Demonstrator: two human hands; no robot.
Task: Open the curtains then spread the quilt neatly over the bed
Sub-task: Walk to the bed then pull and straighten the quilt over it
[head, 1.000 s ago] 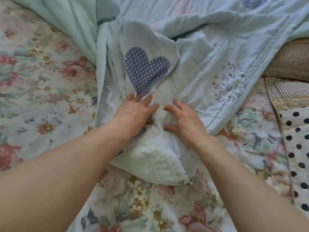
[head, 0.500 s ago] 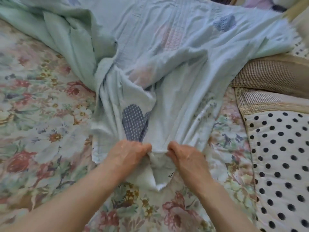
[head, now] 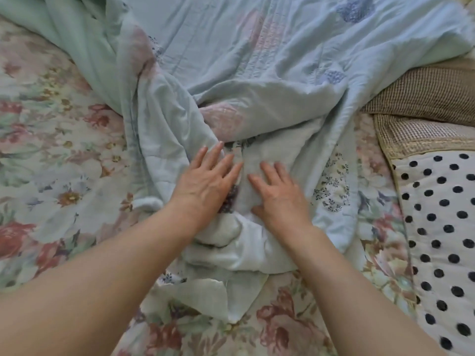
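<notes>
A pale blue-green quilt (head: 270, 80) with faded pink and blue patches lies bunched across the middle of the bed, its near corner crumpled toward me. The bed (head: 51, 176) shows a floral sheet on both sides of the quilt. My left hand (head: 205, 181) lies flat on the quilt's folds with fingers spread. Just to its right, my right hand (head: 280, 194) also rests flat on the fabric, fingers apart. Neither hand grips the cloth. No curtains are in view.
A white pillow with black polka dots (head: 442, 240) lies at the right edge. Behind it sits a brown checked pillow (head: 426, 98). Floral sheet stretches out at the left and along the near edge.
Both hands have let go of the pinched quilt edge and moved forward onto the fabric, now lying flat with fingers spread. The near corner has dropped in a crumpled heap toward me.
</notes>
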